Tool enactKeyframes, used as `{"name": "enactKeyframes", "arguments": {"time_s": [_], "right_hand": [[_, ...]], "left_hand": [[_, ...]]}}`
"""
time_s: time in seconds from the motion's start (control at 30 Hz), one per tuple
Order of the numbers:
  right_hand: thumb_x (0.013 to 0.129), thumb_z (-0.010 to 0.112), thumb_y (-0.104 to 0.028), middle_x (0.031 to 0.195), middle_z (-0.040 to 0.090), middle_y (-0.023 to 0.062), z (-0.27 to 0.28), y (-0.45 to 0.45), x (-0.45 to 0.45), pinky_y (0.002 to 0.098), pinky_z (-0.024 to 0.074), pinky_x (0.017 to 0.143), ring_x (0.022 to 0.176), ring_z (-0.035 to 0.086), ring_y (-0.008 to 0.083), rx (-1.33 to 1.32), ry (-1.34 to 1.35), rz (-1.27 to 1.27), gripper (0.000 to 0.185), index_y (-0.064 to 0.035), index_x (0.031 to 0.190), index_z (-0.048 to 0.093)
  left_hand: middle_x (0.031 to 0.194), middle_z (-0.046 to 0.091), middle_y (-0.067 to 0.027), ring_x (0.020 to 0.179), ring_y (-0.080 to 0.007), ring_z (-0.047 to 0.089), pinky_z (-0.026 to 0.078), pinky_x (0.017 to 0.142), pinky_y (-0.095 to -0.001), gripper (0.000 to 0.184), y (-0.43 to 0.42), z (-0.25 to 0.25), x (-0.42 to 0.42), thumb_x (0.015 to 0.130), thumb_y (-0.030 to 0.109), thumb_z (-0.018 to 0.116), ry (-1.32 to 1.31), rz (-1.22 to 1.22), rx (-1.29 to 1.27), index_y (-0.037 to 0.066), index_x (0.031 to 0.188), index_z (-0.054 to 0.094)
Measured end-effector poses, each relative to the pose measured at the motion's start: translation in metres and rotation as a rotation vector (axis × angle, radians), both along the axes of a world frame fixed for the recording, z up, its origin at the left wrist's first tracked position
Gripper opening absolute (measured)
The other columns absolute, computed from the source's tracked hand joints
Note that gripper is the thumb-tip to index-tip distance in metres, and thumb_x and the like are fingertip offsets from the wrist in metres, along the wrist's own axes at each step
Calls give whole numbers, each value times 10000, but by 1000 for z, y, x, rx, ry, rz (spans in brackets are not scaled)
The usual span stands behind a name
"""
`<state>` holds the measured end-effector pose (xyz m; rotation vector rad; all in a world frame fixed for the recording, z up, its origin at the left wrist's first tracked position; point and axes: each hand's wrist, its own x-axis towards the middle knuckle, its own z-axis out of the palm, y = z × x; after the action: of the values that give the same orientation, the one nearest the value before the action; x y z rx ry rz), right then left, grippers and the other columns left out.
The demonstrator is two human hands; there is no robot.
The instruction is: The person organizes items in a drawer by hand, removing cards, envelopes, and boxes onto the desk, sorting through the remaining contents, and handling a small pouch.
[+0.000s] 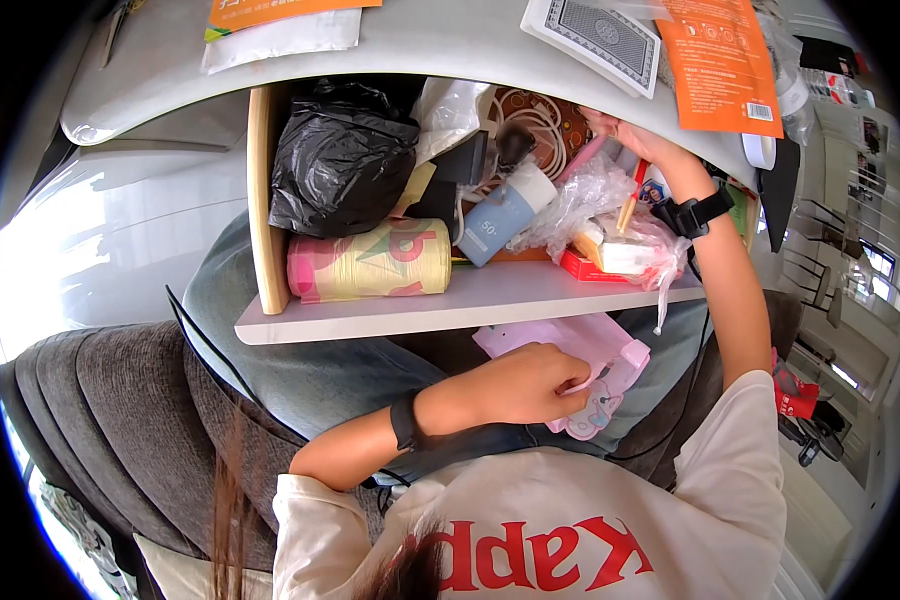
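One pink pouch in left hand; right hand inside drawer

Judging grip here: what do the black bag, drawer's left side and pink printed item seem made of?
Black bag: likely thin plastic, glossy, from crinkled highlights.
Drawer's left side: probably wood, satin, from its tan colour.
Pink printed item: smooth, flat surface suggests plastic or coated paper.

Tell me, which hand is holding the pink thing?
The left hand, nearer the body, holds the pink thing; the right hand reaches into the open drawer instead.
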<state>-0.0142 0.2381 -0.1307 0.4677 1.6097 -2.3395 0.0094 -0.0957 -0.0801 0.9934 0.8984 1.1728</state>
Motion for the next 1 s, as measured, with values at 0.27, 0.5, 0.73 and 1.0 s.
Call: {"name": "enactKeyframes", "arguments": {"time_s": [0.27, 0.5, 0.73, 1.0], "right_hand": [[856, 560, -96, 737, 581, 95, 13, -46, -11, 319, 449, 640, 686, 534, 187, 1308, 112, 8, 124, 18, 810, 578], [864, 580, -174, 920, 618, 184, -4, -39, -8, 365, 461, 778, 835, 582, 317, 1806, 346, 221, 239, 4, 1023, 578], [853, 605, -214, 784, 587, 153, 7, -44, -11, 356, 448, 680, 702, 544, 280, 1637, 285, 340, 235, 11, 904, 564], [841, 627, -231, 845, 620, 139, -4, -40, -15, 344, 462, 707, 743, 573, 272, 1554, 286, 269, 258, -2, 955, 601]], "left_hand": [[543, 468, -185, 503, -343, 503, 381, 497, -389, 275, 0, 1, 0, 849, 170, 550, -19, -18, -8, -12, 661, 465], [553, 494, -188, 511, -345, 518, 396, 503, -388, 270, -1, 1, -1, 850, 171, 550, -27, -24, -11, -16, 671, 474], [578, 521, -199, 544, -360, 546, 412, 519, -398, 264, -1, 0, 2, 851, 175, 547, -31, -16, -3, -16, 679, 484], [592, 521, -205, 565, -372, 545, 411, 521, -405, 259, -1, 2, 1, 844, 177, 555, -26, -39, -30, -14, 684, 483]]}}
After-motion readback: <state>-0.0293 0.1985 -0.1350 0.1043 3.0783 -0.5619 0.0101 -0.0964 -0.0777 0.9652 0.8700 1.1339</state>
